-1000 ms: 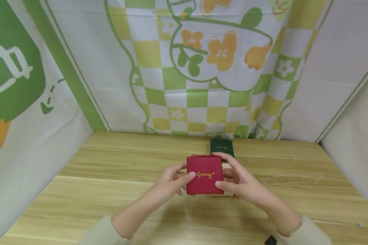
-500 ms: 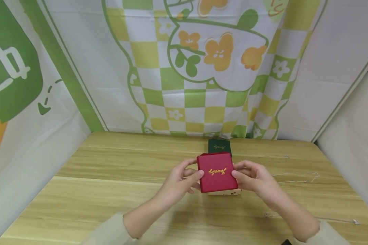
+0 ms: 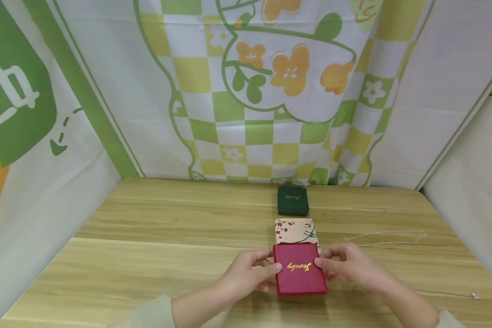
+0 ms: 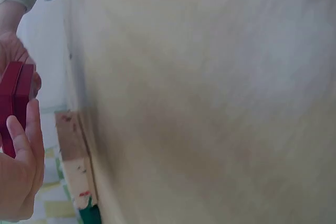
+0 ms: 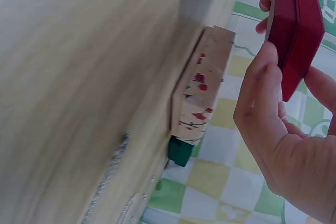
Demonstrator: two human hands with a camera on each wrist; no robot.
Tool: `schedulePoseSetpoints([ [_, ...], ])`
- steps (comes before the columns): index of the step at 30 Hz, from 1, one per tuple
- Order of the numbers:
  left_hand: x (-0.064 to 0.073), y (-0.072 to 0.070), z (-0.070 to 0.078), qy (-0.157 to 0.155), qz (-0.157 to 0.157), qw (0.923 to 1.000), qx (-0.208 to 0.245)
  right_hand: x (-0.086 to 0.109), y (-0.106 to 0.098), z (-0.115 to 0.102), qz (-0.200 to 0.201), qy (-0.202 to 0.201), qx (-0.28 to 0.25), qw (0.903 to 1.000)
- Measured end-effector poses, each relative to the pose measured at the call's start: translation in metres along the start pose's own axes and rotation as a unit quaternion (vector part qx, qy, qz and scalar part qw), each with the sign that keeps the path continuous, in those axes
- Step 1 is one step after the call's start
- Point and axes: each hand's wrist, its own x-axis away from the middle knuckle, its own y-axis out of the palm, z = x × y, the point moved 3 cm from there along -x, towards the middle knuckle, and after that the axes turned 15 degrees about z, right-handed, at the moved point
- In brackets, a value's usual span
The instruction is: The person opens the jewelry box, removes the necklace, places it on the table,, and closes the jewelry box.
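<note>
A red jewelry box with gold lettering is held between both hands, raised above the table in the wrist views. My left hand grips its left side, thumb on the top face. On the opposite side my right hand grips it, thumb near the top edge. The box's seam shows a closed lid in the right wrist view. Just behind it lies a cream box printed with red blossoms, partly covered by the red one in the head view. Farther back sits a dark green jewelry box with gold lettering.
To the right, a silver necklace lies stretched on the wooden table. A thinner chain lies behind it, and another chain lies nearer, partly behind the right hand. A checkered curtain hangs behind the table.
The red box first moved right and turned slightly, then came nearer to me with both hands on it. The cream box's blossom-printed top has come into sight.
</note>
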Motion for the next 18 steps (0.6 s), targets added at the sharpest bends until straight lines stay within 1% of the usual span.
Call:
schedulePoseSetpoints([
  [2,0.001,0.004,-0.005,-0.014,-0.001,0.9999,0.009,0.001,0.000,0.005,-0.007,0.006,0.000,1.0000],
  [4,0.002,0.006,-0.010,-0.024,0.004,0.9997,0.007,0.002,0.001,0.011,-0.022,0.010,-0.006,0.9997],
  [8,0.002,0.008,-0.018,-0.043,0.008,0.9990,-0.010,0.005,0.005,0.022,-0.048,0.016,-0.004,0.9987],
  [11,0.001,0.010,-0.022,-0.059,-0.006,0.9977,-0.034,0.009,0.008,0.029,-0.057,0.029,0.002,0.9979],
  [13,0.002,0.011,-0.023,-0.062,-0.016,0.9969,-0.047,0.010,0.009,0.032,-0.062,0.037,0.001,0.9974],
  [15,0.002,0.012,-0.023,-0.057,-0.022,0.9967,-0.054,0.011,0.009,0.034,-0.067,0.037,0.000,0.9970],
  [18,0.004,0.013,-0.023,-0.056,-0.029,0.9970,-0.045,0.010,0.009,0.034,-0.082,0.035,-0.001,0.9960],
])
